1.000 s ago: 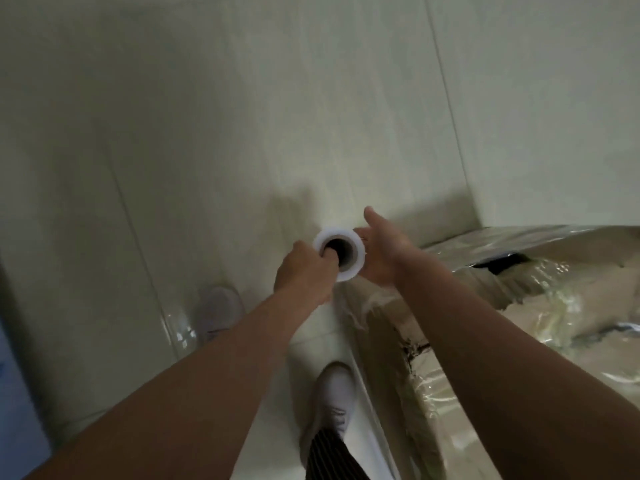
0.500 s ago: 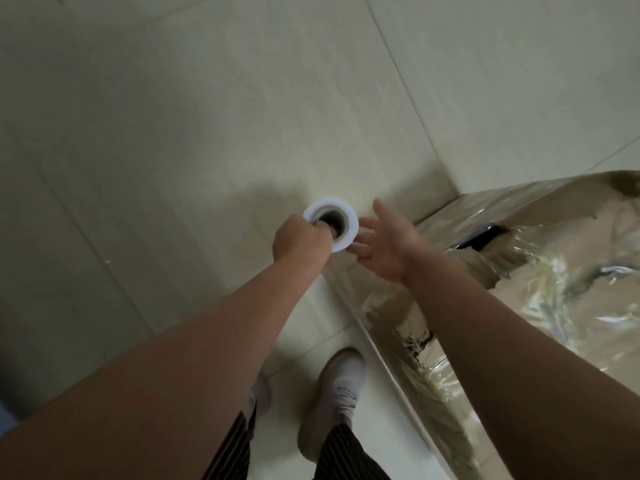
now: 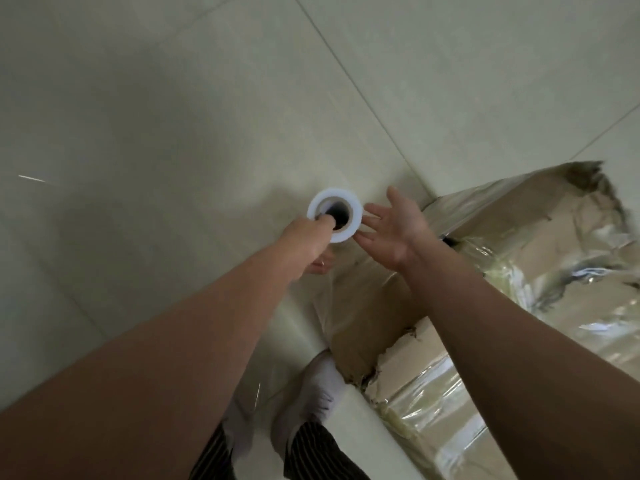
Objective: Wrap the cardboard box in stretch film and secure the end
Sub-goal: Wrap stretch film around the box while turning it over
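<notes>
- Nearest, at the bottom edge: striped trouser legs (image 3: 311, 452) and a white shoe (image 3: 313, 398) standing on the pale tiled floor (image 3: 138, 116), seen partly through a clear sheet
- Two bare forearms reaching forward from the lower corners, left one crossing the middle of the view, right one coming in from the lower right
- Cardboard box (image 3: 519, 306) lying on the floor on the right side, torn and ragged along its near edge and at its far corner, already covered in shiny, wrinkled stretch film (image 3: 433, 393)
- Loose sheet of the same film stretched between the box's near corner and the roll, hanging just beside the left forearm
- Left hand (image 3: 306, 240) closed around the roll of film (image 3: 335, 216), thumb tucked into the dark core, other fingers wrapped underneath out of clear sight
- Roll held upright, end-on to the camera, off the floor, just left of the box's far corner
- Right hand (image 3: 394, 230) spread wide, palm turned toward the roll, holding nothing, fingertips just beside the roll's white rim; contact with the rim not clear
- Farthest: bare floor tiles with thin dark joints running diagonally
</notes>
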